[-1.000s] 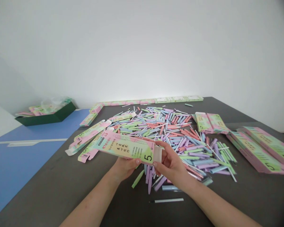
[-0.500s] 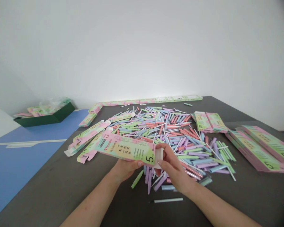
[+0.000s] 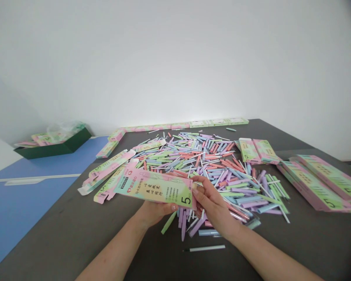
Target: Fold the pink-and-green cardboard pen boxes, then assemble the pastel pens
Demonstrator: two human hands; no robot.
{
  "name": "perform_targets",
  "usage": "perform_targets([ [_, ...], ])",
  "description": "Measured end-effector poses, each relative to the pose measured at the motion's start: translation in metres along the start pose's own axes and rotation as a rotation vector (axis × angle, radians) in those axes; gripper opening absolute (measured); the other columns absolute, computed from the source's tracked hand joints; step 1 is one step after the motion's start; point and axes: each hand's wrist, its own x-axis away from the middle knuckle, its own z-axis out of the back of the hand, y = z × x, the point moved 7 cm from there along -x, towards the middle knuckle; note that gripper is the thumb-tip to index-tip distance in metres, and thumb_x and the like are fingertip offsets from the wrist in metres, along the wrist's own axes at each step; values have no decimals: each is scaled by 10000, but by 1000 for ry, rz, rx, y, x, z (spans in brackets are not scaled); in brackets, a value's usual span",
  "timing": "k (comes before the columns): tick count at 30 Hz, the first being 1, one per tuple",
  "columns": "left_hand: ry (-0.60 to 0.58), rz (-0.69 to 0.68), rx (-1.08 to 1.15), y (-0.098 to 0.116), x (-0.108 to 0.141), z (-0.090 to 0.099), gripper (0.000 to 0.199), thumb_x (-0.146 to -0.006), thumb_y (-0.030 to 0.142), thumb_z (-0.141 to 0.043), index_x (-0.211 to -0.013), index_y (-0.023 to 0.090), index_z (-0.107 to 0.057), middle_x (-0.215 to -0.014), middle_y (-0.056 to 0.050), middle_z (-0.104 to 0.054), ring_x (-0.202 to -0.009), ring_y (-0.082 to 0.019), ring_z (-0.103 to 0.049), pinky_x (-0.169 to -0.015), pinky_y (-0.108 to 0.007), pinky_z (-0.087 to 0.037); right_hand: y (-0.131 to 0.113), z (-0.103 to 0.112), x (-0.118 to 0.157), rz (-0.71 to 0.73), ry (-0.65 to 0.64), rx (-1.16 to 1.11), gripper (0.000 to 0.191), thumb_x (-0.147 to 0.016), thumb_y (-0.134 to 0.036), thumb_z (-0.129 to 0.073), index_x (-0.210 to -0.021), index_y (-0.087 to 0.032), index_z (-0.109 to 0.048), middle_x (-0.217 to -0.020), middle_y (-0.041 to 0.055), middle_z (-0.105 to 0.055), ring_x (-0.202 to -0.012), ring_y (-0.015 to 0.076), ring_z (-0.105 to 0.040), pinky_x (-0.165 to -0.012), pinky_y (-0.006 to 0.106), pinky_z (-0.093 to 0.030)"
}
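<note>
A bare left forearm [image 3: 114, 246] and right forearm [image 3: 269, 253] lead to a slim left hand [image 3: 155, 214] and right hand [image 3: 212, 203] with rounded nails.

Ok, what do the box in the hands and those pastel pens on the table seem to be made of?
The box looks like thin printed paperboard with a smooth, slightly sheeny coating, judging by its crisp folds. The pastel pens look like moulded plastic with a matte finish, from their even colour, though that's hard to confirm from here.

a dark grey table [image 3: 58, 230] carries scattered pastel pens [image 3: 199, 156] and flat printed cartons [image 3: 316, 183].
</note>
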Motion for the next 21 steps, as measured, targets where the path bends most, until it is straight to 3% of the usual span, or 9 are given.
perform_targets([
  [6, 4, 15, -66, -4, 3, 4, 484, -689, 355, -795, -1140, 244, -656, -1153, -105, -691, -1148, -309, -603, -1000, -486, -466, 3, 3, -1, -1, 19, -35, 269, -918, -416, -560, -1068, -230, -437, -654, -75, -507, -433, 56, -436, -398, 161, -362],
  [12, -78, 29, -185, 10, 0, -10, 423, -720, 321, -771, -1122, 229, -678, -1129, -103, -706, -1087, -298, -641, -983, -463, -486, 1, 5, 0, 21, 51, 69, 249, -950, -425, -497, -1092, -225, -456, -624, -68, -501, -468, 76, -435, -426, 169, -364],
  [15, -65, 21, -232, 16, -1, -15, 381, -718, 336, -768, -1080, 236, -699, -1055, -89, -731, -1060, -295, -652, -955, -458, -507, -1, 6, 2, 29, 66, 123, 253, -984, -409, -420, -1159, -226, -441, -605, -65, -481, -504, 98, -450, -484, 193, -393],
  [18, -15, 18, -240, 13, 0, -9, 347, -705, 325, -778, -1036, 243, -717, -1030, -74, -741, -1028, -284, -664, -930, -443, -525, -3, 3, 4, 57, 13, 126, 286, -977, -339, -419, -1247, -244, -415, -727, -32, -521, -566, 111, -464, -524, 217, -424],
  [21, 56, 10, -186, 3, 1, 4, 330, -703, 312, -783, -1017, 228, -729, -1063, -82, -738, -1012, -279, -668, -942, -442, -518, -6, -3, 7, 91, -84, 144, 469, -926, -279, -492, -1373, -285, -349, -955, 24, -553, -654, 128, -480, -572, 248, -465],
])
